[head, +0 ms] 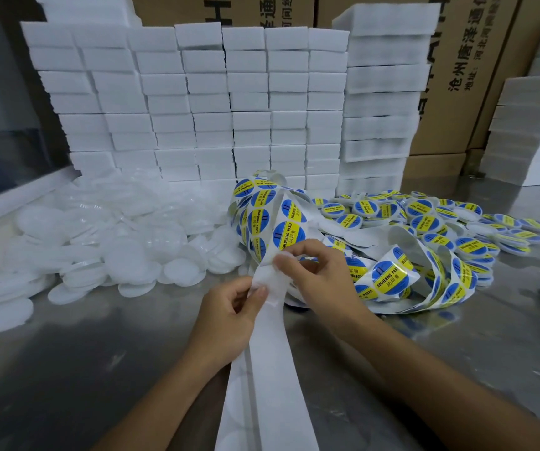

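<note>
My left hand [229, 309] is pinching the backing strip [270, 369] taut. My right hand [322, 276] pinches it just under the next sticker [290, 237], I'd guess so it peels clean.

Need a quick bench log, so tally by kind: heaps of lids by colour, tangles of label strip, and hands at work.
Heap of plain white lids: 1
Heap of blue-and-yellow labelled lids: 1
Tangle of label strip: 1
Hands, left hand and right hand, both pinching the strip: 2
Total: 5
</note>
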{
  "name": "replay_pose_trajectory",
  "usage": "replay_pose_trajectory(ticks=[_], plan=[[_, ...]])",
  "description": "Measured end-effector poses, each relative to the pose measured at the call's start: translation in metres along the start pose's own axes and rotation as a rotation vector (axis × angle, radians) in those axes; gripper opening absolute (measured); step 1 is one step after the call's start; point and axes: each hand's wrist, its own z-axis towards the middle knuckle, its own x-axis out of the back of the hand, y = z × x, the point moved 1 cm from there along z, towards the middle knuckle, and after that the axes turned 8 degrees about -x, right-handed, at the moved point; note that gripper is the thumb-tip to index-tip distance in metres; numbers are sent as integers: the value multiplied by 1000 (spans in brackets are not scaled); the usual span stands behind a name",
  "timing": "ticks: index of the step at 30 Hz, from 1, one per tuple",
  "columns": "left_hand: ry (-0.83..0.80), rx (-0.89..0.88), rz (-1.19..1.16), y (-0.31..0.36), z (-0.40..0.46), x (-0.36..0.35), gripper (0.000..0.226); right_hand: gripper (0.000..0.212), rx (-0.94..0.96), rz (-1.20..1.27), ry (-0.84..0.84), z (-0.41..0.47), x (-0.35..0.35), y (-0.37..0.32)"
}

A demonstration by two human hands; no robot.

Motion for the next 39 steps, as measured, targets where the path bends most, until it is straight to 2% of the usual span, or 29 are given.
replay_pose_trajectory(ticks=[6,9,11,13,16,21,26,30,37,39], plan=[[14,20,81,-3,0,1,29,29,-33,78,243,5,9,-4],[25,29,143,-5,0,0,28,22,-5,222,192,6,15,-10],[55,26,199,-5,0,0,11,14,25,277,147,4,15,-14],[106,32,222,-3,0,1,14,8,50,266,97,1,11,-15],[165,61,157,1,1,1,20,25,80,211,-8,-3,4,-16],[218,182,-194,8,3,9,11,38,113,69,-177,-9,-2,-14],[287,235,-236,7,5,12,8,45,123,-24,-199,-10,-1,-12],[323,177,-125,5,5,11,10,36,69,37,-146,-6,-1,-6],[289,-171,284,9,5,14,19,16,29,27,-128,-1,-2,2],[277,-225,321,8,5,14,20,10,35,12,-116,0,-2,2]])
